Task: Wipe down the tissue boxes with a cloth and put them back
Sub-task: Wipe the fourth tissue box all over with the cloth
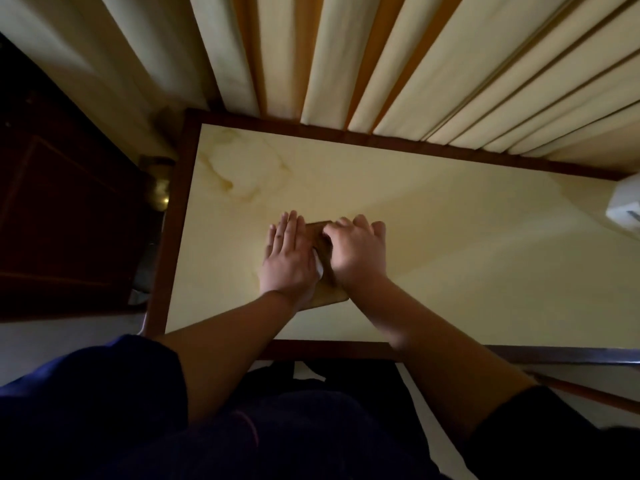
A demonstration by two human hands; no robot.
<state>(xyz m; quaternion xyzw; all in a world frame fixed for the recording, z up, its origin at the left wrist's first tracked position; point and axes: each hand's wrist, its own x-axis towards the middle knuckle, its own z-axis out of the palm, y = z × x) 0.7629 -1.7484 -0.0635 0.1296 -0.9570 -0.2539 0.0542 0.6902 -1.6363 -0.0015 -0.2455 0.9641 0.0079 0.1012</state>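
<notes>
A brown wooden tissue box (323, 237) stands in the middle of the cream tabletop (450, 237), mostly covered by my hands. My left hand (289, 258) lies flat with straight fingers along the box's left side. My right hand (356, 252) rests over the box's right side with its fingers bent over the top. A bit of white tissue or cloth (318, 265) shows between the two hands; I cannot tell which it is. The near end of the box (330, 294) sticks out below my wrists.
The table has a dark wood rim (173, 237). Cream curtains (415, 64) hang along its far edge. A white object (625, 206) sits at the table's right edge. Dark wooden furniture (69, 202) with a brass knob (159, 194) stands to the left.
</notes>
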